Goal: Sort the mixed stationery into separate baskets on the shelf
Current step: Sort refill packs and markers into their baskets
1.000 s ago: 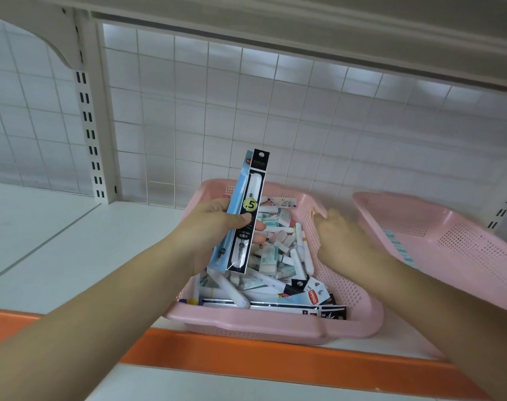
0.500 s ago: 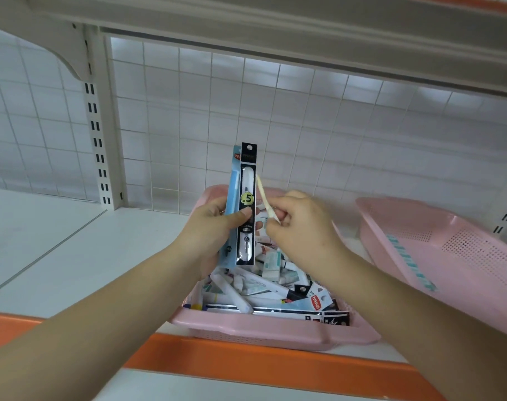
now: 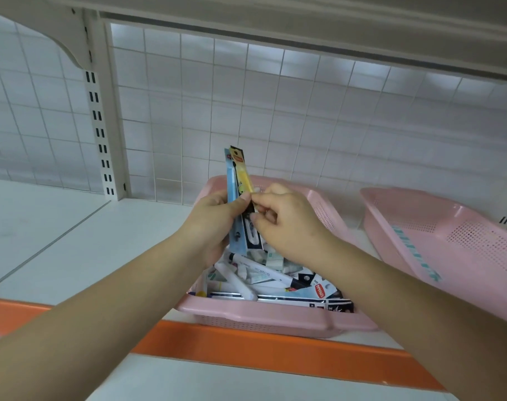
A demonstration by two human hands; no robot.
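Left hand: grips the blue pen pack upright above the mixed basket, the same hold as a second ago.
Yellow pack: newly arrived. It was lifted from the heap and now lies flat against the blue pack's front.
Right hand: was down among the stationery and is now raised, fingers curled. It seems to pinch the yellow pack's lower edge, though the contact is partly hidden.
Mixed basket: beneath both hands, still heaped with pens and packs.
Side basket: tilted at the right, unchanged.
Meaning: like packs are probably being gathered in one hand, and the sorting has barely begun.
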